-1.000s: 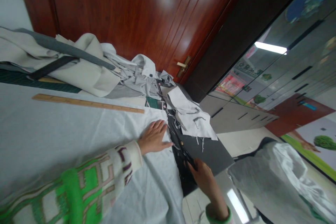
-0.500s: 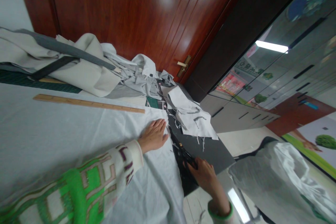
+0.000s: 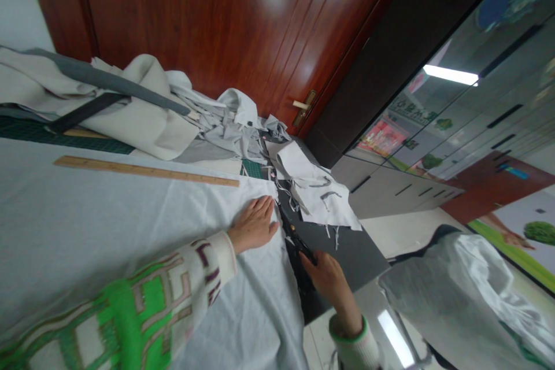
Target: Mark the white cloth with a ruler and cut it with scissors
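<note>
A large light grey-white cloth [image 3: 143, 214] lies spread over the table. My left hand [image 3: 255, 224] rests palm down on it near its right edge, fingers extended and holding nothing. Just right of that edge, my right hand [image 3: 325, 277] is closed around the handles of black scissors [image 3: 301, 244]. Their blades point up and left along the cloth's edge, close to my left fingertips; the blade tips are hard to make out. A wooden ruler [image 3: 147, 171] lies across the upper part of the cloth.
Bundled beige and grey fabric [image 3: 147, 121] is heaped behind the ruler, partly over a green cutting mat [image 3: 26, 130]. White fabric pieces [image 3: 318, 191] and loose strips lie on the dark tabletop [image 3: 347, 257]. At the right is a chair draped with grey-white material [image 3: 442, 289].
My right hand has moved up and left with the scissors, bringing them nearer my left fingertips. My left hand stays in place.
</note>
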Demonstrator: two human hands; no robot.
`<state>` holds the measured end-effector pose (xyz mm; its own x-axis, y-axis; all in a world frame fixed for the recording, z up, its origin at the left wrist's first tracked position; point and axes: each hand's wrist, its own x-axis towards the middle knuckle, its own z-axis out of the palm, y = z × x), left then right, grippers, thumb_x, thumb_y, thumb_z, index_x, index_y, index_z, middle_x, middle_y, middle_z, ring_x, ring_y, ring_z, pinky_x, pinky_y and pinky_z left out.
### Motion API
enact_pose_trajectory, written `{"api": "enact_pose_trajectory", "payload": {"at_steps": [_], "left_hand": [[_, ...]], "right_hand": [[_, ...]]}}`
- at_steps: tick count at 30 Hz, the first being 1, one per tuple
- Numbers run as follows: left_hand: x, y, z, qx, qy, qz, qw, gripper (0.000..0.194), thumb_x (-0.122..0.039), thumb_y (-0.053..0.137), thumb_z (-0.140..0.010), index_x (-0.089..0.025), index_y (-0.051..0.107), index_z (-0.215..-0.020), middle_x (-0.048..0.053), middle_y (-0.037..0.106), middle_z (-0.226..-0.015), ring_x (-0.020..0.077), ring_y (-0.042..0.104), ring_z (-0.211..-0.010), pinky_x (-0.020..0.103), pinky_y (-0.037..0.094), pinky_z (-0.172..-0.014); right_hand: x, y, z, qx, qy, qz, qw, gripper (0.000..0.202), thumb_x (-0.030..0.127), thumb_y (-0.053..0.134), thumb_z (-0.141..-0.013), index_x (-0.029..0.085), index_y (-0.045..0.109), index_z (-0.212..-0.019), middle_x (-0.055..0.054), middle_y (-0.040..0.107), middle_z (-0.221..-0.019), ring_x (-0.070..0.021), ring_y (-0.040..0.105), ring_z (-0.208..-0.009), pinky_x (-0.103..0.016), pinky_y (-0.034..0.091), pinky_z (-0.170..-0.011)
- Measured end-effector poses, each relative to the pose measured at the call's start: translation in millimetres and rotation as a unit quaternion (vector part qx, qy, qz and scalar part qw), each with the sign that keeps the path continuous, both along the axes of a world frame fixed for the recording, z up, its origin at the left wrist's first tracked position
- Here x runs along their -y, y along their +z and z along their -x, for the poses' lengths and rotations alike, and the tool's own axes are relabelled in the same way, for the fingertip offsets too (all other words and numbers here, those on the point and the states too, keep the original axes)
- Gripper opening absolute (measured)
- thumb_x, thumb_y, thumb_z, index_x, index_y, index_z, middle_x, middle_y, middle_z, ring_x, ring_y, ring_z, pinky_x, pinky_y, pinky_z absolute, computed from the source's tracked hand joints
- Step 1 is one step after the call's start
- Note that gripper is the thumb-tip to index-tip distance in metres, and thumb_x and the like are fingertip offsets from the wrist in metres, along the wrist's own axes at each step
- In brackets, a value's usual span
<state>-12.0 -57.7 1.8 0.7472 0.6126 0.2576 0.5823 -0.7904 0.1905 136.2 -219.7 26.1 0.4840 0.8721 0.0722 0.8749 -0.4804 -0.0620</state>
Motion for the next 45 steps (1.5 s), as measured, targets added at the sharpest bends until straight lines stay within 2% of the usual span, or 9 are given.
{"api": "enact_pose_trajectory", "payload": {"at_steps": [15,22,27,32,35,37,39,41,45], "left_hand": [[0.1,-2.7,-1.4,0.0,-0.002,0.0,1.0,0.065,-0.039,0.033,-0.099,0.004,0.033,-0.147,0.021,0.031,-0.157,0.03,0.025,-0.148,0.044,0.021,-0.119],[0.2,-3.0,-1.4,0.009,-0.001,0.002,1.0,0.063,-0.041,0.034,-0.099,0.0,0.038,-0.146,0.021,0.033,-0.156,0.0287,0.026,-0.147,0.042,0.02,-0.12],[-0.9,1.0,1.3,0.017,-0.008,0.023,1.0,0.061,-0.042,0.036,-0.099,-0.004,0.038,-0.147,0.021,0.031,-0.157,0.0297,0.024,-0.148,0.045,0.019,-0.12],[11.0,6.9,8.8,-0.005,-0.06,0.06,0.996,0.069,-0.058,0.049,-0.092,-0.021,0.039,-0.149,0.015,0.028,-0.16,0.0316,0.018,-0.149,0.054,0.017,-0.12],[38.1,4.2,11.5,-0.03,-0.134,0.094,0.986,0.084,-0.072,0.05,-0.085,-0.022,0.034,-0.151,0.014,0.024,-0.16,0.0302,0.013,-0.15,0.056,0.014,-0.12],[59.9,3.9,11.7,-0.04,-0.222,0.163,0.961,0.099,-0.076,0.053,-0.08,-0.016,0.026,-0.154,0.02,0.013,-0.161,0.0321,0.004,-0.15,0.059,0.007,-0.12],[76.9,11.9,11.8,-0.057,-0.274,0.219,0.935,0.106,-0.077,0.054,-0.079,-0.014,0.015,-0.156,0.024,0.007,-0.16,0.0334,0.003,-0.15,0.061,0.006,-0.119],[83.2,31.6,14.1,-0.073,-0.281,0.244,0.925,0.103,-0.073,0.05,-0.085,-0.012,0.007,-0.156,0.024,0.005,-0.16,0.0321,0.003,-0.15,0.058,0.01,-0.12],[63.2,87.5,30.3,-0.078,-0.199,0.195,0.957,0.094,-0.062,0.049,-0.092,-0.008,0.005,-0.155,0.018,0.005,-0.161,0.0269,0.003,-0.151,0.052,0.011,-0.122]], "right_hand": [[-13.4,11.7,9.9,0.011,-0.047,0.084,0.995,0.041,0.043,0.044,-0.099,0.015,0.073,-0.09,-0.016,0.077,-0.095,-0.0311,0.072,-0.097,-0.034,0.046,-0.075],[-14.0,7.4,4.8,-0.001,-0.05,0.069,0.996,0.041,0.043,0.045,-0.099,0.018,0.072,-0.082,-0.015,0.078,-0.09,-0.03,0.073,-0.092,-0.032,0.044,-0.069],[-18.9,11.3,-11.5,-0.015,-0.066,0.02,0.998,0.043,0.045,0.043,-0.099,0.021,0.067,-0.073,-0.011,0.077,-0.079,-0.0254,0.073,-0.081,-0.028,0.038,-0.06],[-21.0,20.5,-35.3,-0.036,-0.071,-0.047,0.996,0.046,0.046,0.037,-0.1,0.021,0.059,-0.068,-0.009,0.073,-0.071,-0.0226,0.07,-0.07,-0.027,0.037,-0.057],[-19.0,18.6,-42.8,-0.055,-0.06,-0.08,0.993,0.046,0.047,0.035,-0.099,0.022,0.055,-0.067,-0.009,0.072,-0.07,-0.0229,0.068,-0.068,-0.028,0.039,-0.058],[-17.1,13.4,-44.4,-0.068,-0.05,-0.098,0.992,0.044,0.047,0.034,-0.098,0.023,0.054,-0.068,-0.009,0.073,-0.072,-0.0227,0.068,-0.069,-0.027,0.041,-0.059],[-15.1,7.1,-45.0,-0.079,-0.043,-0.108,0.99,0.041,0.045,0.034,-0.098,0.023,0.053,-0.069,-0.008,0.073,-0.072,-0.0222,0.069,-0.07,-0.027,0.043,-0.06],[-12.9,1.5,-46.4,-0.087,-0.039,-0.11,0.989,0.041,0.044,0.033,-0.099,0.024,0.051,-0.069,-0.006,0.072,-0.071,-0.0209,0.069,-0.069,-0.025,0.044,-0.059],[-9.1,-1.5,-56.7,-0.079,-0.055,-0.096,0.991,0.043,0.044,0.035,-0.1,0.023,0.052,-0.067,-0.005,0.071,-0.069,-0.0199,0.069,-0.067,-0.025,0.042,-0.057]]}}
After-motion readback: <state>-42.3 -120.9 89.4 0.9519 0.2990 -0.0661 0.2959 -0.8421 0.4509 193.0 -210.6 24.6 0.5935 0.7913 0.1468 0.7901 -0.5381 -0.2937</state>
